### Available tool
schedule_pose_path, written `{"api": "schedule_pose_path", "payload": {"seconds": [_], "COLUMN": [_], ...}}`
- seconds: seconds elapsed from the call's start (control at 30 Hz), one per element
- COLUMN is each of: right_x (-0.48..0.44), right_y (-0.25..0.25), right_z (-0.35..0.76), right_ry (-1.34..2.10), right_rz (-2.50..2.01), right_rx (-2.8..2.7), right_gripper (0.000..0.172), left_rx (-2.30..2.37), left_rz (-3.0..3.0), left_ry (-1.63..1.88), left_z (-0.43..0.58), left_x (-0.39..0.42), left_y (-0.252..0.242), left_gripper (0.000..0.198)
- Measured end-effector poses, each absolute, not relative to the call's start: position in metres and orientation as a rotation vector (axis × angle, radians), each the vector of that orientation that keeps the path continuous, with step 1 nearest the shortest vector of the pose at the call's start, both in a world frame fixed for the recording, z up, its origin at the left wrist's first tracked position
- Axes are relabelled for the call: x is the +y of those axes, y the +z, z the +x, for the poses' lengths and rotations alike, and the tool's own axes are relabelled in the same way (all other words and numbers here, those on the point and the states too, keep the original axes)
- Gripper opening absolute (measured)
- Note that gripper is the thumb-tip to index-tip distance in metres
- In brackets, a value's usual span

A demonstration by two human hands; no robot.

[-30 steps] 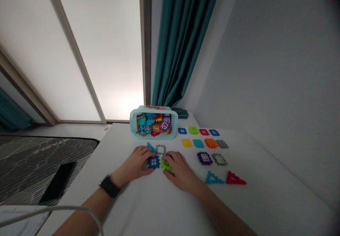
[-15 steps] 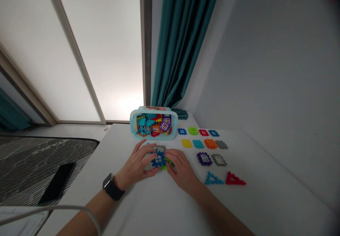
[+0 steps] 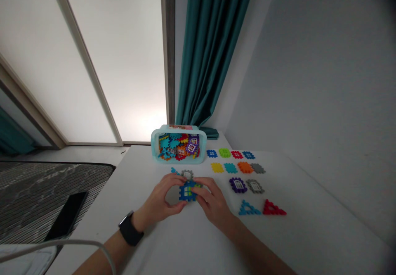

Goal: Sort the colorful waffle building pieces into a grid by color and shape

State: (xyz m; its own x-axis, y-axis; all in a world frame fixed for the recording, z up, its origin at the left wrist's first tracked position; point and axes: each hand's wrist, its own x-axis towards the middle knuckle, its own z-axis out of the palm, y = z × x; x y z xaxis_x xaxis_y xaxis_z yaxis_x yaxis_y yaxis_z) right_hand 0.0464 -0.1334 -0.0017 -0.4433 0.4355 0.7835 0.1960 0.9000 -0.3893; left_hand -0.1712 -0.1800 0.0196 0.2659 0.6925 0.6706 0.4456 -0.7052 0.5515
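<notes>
Between my two hands is a blue window block [image 3: 185, 191], square with toothed edges, with some lime green showing through and beside it. My left hand [image 3: 165, 196] grips its left side, thumb at the near edge and fingers at the far edge. On the opposite side, my right hand [image 3: 210, 198] pinches it, fingertips resting over its face. Just beyond my fingers lie a grey window block [image 3: 187, 174] and a light blue piece [image 3: 175, 171], partly covered by my left hand. How the green part joins the blue one is hidden by my fingers.
A pale turquoise tub [image 3: 178, 160] full of mixed blocks lies on its side at the back. To the right are rows of square blocks, including a purple window block [image 3: 238, 185], then a blue triangle [image 3: 248, 208] and a red triangle [image 3: 273, 208]. A cable [image 3: 77, 242] crosses the lower left.
Both hands have brought the blue window block slightly nearer and over the green part. The grey block and light blue piece behind are now less covered.
</notes>
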Motion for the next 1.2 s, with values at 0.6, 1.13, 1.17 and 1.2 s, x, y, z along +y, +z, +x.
{"api": "schedule_pose_path", "payload": {"seconds": [0.6,1.13,1.17,1.2], "right_x": [-0.132,-0.129,-0.129,-0.128], "right_y": [-0.011,-0.013,-0.012,-0.009], "right_z": [0.028,0.035,0.035,0.037], "right_ry": [1.384,1.308,1.288,1.256], "right_rz": [-0.945,-0.845,-0.843,-0.841], "right_rx": [-1.435,-1.621,-1.61,-1.593], "right_gripper": [0.036,0.027,0.028,0.03], "left_rx": [1.416,1.45,1.455,1.468], "left_rz": [2.316,2.581,2.588,2.59], "left_ry": [1.25,1.219,1.229,1.252], "left_z": [-0.175,-0.178,-0.18,-0.184], "left_x": [-0.172,-0.177,-0.176,-0.175], "left_y": [-0.001,0.007,0.008,0.01], "left_gripper": [0.05,0.044,0.044,0.043]}}
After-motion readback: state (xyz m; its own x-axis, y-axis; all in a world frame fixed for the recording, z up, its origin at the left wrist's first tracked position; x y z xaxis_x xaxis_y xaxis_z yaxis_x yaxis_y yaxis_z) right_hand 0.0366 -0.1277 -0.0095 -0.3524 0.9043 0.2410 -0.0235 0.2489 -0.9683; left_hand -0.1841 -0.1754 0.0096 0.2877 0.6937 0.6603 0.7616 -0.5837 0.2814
